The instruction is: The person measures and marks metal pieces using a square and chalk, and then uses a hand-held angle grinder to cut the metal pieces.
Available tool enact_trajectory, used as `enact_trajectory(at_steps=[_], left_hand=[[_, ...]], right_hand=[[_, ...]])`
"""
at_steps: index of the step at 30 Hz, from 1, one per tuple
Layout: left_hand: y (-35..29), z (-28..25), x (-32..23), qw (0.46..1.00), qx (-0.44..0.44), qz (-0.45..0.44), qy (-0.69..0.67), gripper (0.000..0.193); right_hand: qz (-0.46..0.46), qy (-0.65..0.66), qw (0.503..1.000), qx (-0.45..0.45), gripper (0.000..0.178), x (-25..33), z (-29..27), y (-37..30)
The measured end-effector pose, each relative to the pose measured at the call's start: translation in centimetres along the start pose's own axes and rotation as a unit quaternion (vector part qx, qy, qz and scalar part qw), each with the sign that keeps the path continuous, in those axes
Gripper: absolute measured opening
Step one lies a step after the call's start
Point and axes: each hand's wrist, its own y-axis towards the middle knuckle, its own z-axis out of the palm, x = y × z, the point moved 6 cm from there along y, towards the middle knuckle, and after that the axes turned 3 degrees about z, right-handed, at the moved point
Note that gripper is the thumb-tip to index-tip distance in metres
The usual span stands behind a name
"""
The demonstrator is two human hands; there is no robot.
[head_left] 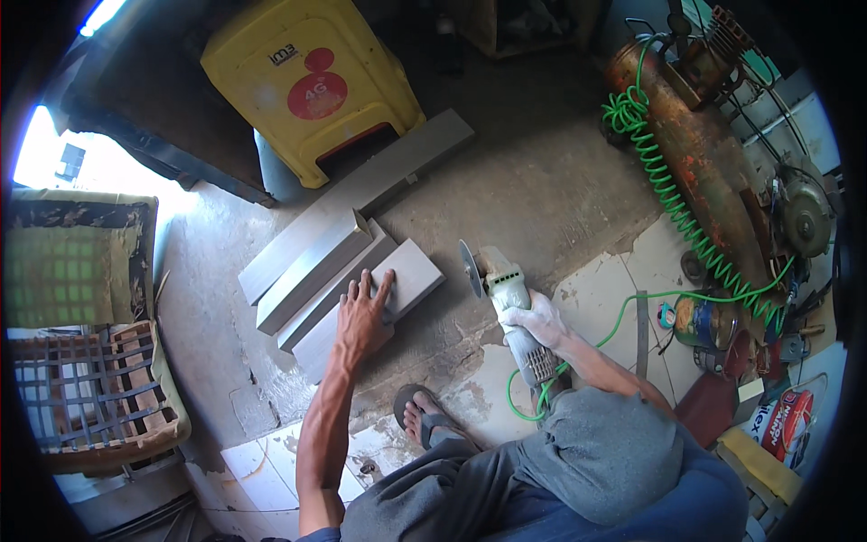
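Observation:
My right hand (542, 322) is wrapped round the pale body of an angle grinder (508, 291), held above the floor near my right knee. Its thin cutting disc (470, 269) faces left, apart from the grey bars. Several long, square-edged grey bars lie side by side on the floor. On the nearest bar (417, 274) rests my left hand (363, 318), its fingers spread over the top face. Beyond it lie a narrower bar (339, 287), another bar (312, 271) and a longer bar (433, 140) reaching to the far right. What the bars are made of I cannot tell.
A yellow plastic stool (262, 68) lies tipped behind the bars. At the far right, a rusty air compressor (691, 154) carries a coiled green hose (664, 194); a green line runs near the grinder. A webbed seat frame (90, 388) stands left. My sandalled foot (424, 417) is close by.

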Motion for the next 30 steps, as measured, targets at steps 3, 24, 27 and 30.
enact_trajectory(at_steps=[3,24,27,30], left_hand=[[-0.1,0.7,-0.5,0.999,0.012,0.014,-0.026,0.117],[-1.3,0.7,-1.0,0.992,-0.073,0.083,-0.056,0.095],[-2.3,1.6,-0.9,0.990,-0.089,0.059,-0.093,0.097],[-3.1,2.0,-0.7,0.990,-0.092,0.059,-0.086,0.097]], right_hand=[[-0.004,-0.017,1.000,0.006,0.052,0.6,0.4,0.4],[0.023,-0.120,0.992,0.021,0.052,3.1,2.6,2.0],[0.046,-0.100,0.993,0.038,0.049,2.7,2.5,2.1],[0.044,-0.079,0.995,0.044,0.047,3.0,2.5,2.1]])
